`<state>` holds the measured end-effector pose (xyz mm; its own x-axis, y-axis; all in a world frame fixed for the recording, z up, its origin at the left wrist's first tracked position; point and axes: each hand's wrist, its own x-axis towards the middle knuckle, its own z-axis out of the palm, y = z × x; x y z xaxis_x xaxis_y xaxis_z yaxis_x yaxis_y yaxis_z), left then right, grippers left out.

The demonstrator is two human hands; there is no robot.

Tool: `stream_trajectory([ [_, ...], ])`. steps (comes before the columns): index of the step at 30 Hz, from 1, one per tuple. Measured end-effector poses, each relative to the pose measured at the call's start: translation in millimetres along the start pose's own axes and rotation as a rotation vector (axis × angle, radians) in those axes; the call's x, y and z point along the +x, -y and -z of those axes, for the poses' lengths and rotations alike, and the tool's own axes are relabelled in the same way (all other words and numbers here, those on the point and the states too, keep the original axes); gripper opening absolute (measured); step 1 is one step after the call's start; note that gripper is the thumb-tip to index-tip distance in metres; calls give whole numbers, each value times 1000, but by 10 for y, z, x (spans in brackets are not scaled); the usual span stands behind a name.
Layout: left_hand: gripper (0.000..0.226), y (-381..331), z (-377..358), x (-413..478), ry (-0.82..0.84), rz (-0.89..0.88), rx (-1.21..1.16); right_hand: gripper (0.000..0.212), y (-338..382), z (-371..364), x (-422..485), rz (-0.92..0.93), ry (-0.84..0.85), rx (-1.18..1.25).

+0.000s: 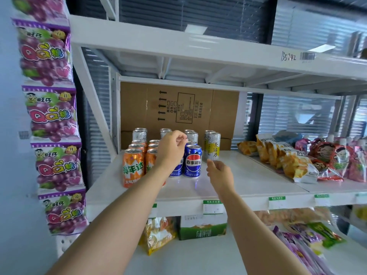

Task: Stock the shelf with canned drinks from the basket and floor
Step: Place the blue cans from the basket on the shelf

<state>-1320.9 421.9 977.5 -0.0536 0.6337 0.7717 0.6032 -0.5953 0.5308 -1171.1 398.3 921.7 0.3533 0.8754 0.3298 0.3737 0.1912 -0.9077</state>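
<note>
Canned drinks stand in rows on the white shelf (248,181). Orange cans (133,167) fill the left rows, blue cola cans (192,161) the middle, and white-and-yellow tea cans (213,145) the right and back. My left hand (171,148) hovers over the blue cans with fingers loosely curled and nothing in them; it hides part of one blue can. To the right of the front blue can, my right hand (219,174) hangs just above the shelf, fingers relaxed, holding nothing. No basket or floor is in view.
A brown cardboard box (178,108) stands behind the cans. Snack bags (294,161) lie on the shelf's right half. Purple candy packets (51,116) hang down the left post. Price tags (213,207) line the shelf edge, with snack packs and a green carton (202,229) on the shelf below.
</note>
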Motion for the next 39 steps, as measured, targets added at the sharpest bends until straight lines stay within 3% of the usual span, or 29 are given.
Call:
stream_trajectory([
  [4,14,-243,198,-224,2,-24,-65,23,102,102,-291,31,-51,8],
  [11,15,-527,592,-708,-52,89,-89,37,333,258,-750,68,32,80],
  [17,5,-687,1117,-1475,-112,306,-134,27,379,317,-1380,44,242,147],
  [25,11,-538,2328,-2660,-286,570,70,35,452,8,-2444,7,496,188],
  [39,9,-537,5087,-4745,-624,880,105,27,1327,-1454,-5083,111,1034,259],
])
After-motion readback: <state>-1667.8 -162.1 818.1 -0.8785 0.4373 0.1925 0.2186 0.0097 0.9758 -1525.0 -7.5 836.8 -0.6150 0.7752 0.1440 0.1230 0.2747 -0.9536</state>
